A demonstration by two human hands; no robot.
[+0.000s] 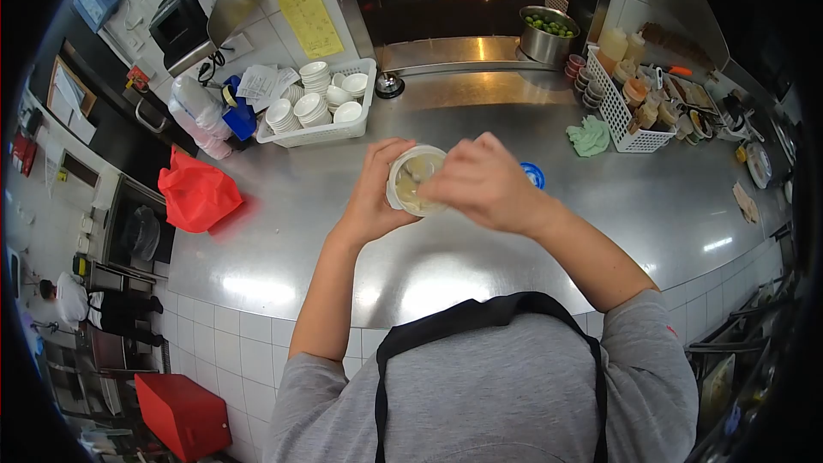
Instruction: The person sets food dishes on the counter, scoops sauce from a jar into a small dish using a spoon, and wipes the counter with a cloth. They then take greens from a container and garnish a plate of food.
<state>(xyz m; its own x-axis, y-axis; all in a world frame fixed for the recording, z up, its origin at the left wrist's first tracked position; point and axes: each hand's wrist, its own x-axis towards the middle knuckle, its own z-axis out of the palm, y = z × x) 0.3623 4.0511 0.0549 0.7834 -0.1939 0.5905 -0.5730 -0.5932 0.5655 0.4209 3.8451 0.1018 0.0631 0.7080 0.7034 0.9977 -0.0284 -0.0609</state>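
Note:
My left hand [377, 184] is wrapped around the side of a white round tub [393, 189], tilted so that its open mouth faces me. Inside it lies a pale yellowish, creamy substance [408, 191]. Over the tub's right rim, my right hand [480, 184] has its fingers closed together, somewhat smeared by motion. What those fingers hold is hidden; a small greyish shape shows within the tub near them. Just beyond my right wrist, a blue ring-shaped lid [533, 175] rests on the steel counter [463, 270].
A white basket [347, 130] of small bowls stands at back left, near a red bag [197, 193]. To the right are a green cloth [588, 136] and a basket [639, 141] of bottles. A steel pot [545, 45] holds green items. Another person [81, 302] stands far left.

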